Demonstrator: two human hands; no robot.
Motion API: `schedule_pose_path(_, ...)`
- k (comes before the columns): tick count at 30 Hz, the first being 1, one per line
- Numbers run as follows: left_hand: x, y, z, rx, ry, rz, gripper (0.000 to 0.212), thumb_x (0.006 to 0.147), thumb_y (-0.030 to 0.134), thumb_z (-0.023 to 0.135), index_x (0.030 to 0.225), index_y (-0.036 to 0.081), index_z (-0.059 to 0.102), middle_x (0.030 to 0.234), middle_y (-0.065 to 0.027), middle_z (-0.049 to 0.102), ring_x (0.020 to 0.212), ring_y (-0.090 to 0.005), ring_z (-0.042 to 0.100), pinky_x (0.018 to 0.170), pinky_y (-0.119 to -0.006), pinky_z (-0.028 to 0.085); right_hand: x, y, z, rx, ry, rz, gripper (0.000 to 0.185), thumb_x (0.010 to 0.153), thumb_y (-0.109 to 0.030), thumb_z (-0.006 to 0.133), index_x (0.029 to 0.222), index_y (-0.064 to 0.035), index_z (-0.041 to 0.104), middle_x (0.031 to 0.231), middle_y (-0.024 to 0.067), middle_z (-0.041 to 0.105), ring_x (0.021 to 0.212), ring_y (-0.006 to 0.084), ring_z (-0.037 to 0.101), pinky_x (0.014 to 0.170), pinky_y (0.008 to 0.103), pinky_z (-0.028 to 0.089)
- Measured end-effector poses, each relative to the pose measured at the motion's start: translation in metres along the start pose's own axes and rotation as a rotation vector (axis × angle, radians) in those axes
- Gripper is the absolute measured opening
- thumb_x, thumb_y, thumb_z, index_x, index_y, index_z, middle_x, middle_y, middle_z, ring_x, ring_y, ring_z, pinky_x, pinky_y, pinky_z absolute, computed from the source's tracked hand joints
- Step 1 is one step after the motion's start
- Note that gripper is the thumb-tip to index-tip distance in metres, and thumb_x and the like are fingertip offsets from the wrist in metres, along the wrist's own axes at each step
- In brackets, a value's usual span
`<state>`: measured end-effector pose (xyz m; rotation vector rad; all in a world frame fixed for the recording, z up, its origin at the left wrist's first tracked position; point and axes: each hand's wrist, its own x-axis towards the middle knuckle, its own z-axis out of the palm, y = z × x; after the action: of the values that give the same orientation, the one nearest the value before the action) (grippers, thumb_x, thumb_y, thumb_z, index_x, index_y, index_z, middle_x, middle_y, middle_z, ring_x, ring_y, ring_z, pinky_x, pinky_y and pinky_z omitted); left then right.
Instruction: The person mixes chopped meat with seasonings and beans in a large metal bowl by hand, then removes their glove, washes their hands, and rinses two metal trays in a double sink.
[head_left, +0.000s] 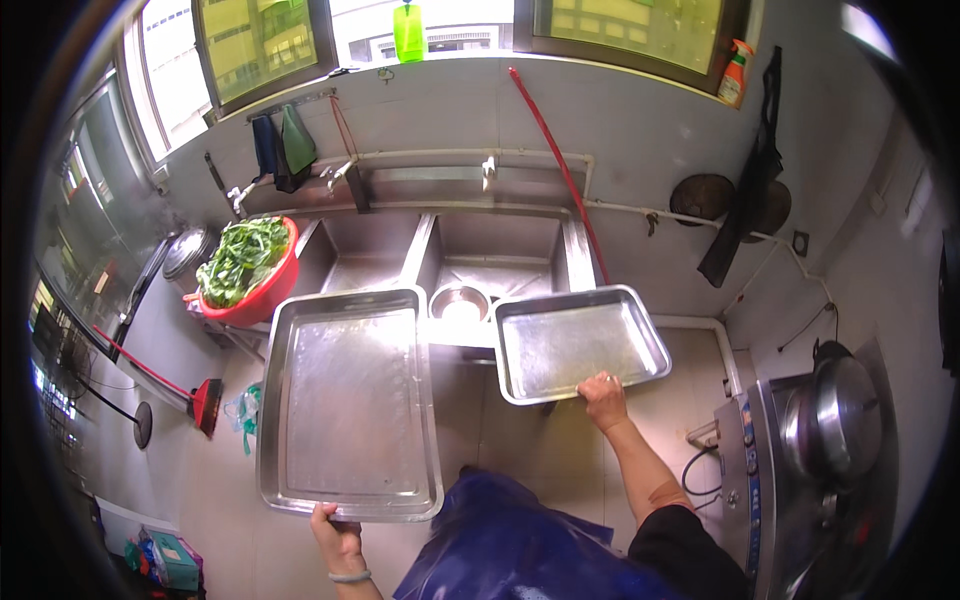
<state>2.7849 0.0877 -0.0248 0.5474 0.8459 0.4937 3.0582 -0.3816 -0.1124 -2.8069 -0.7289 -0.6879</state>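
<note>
My left hand (339, 536) grips the near rim of a large rectangular metal tray (352, 412), thumb on top and the other fingers mostly hidden beneath. A smaller, shallow metal tray (577, 345) is held by its near edge in my right hand (604, 401). Both trays look empty, and light glints off their wet-looking bottoms. Their far ends overlap the front of a stainless steel double sink (422, 247) in the view. Between the trays, a round metal bowl (459, 304) shows in the right basin.
A red basin (281, 281) heaped with leafy greens (244, 259) stands left of the sink. A red pole (555, 150) leans against the wall. At right is a stove (780, 480) bearing a lidded metal pot (847, 420). A red broom (206, 405) stands on the floor at left.
</note>
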Motion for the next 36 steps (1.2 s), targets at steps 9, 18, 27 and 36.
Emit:
schedule_pose_path(9,0.132,-0.045,0.228,0.17,-0.105,-0.202,0.018,0.071,0.002,0.055,0.063,0.015,0.046,0.066,0.0016,0.049,0.062,-0.0138,0.051,0.054,-0.029,0.043,0.059,0.033,0.057,0.137,-0.216,-0.006,0.012,0.078,-0.009,0.06,0.085,-0.0165,0.066,0.086,-0.0005,0.061,0.09,0.0236,0.06,0.076,0.0407,0.044)
schedule_pose_path(18,0.192,-0.133,0.327,0.119,-0.3,-0.427,0.033,0.073,0.0,0.052,0.104,-0.005,0.059,0.104,-0.0143,0.064,0.097,-0.0307,0.064,0.091,-0.042,0.053,0.185,0.041,-0.019,0.555,-0.427,0.064,0.042,0.076,-0.02,0.078,0.115,-0.0082,0.066,0.114,0.0117,0.065,0.106,0.0273,0.063,0.089,0.0397,0.05)
schedule_pose_path(27,0.237,-0.181,0.354,0.195,-0.27,-0.401,0.038,0.075,-0.002,0.051,0.112,-0.007,0.058,0.111,-0.016,0.063,0.107,-0.0316,0.06,0.1,-0.044,0.048,0.526,0.069,0.122,0.358,0.258,0.007,0.054,0.098,-0.023,0.057,0.139,0.0083,0.041,0.139,0.0292,0.047,0.122,0.0419,0.054,0.099,0.0416,0.049)
schedule_pose_path(36,0.253,-0.186,0.347,0.114,-0.24,-0.446,0.027,0.075,-0.005,0.055,0.101,-0.008,0.06,0.1,-0.016,0.064,0.096,-0.03,0.063,0.092,-0.042,0.051,0.582,0.113,0.187,1.076,-0.041,0.103,0.025,0.097,-0.006,0.057,0.119,-0.0006,0.066,0.114,0.0143,0.068,0.101,0.0261,0.068,0.086,0.032,0.055)
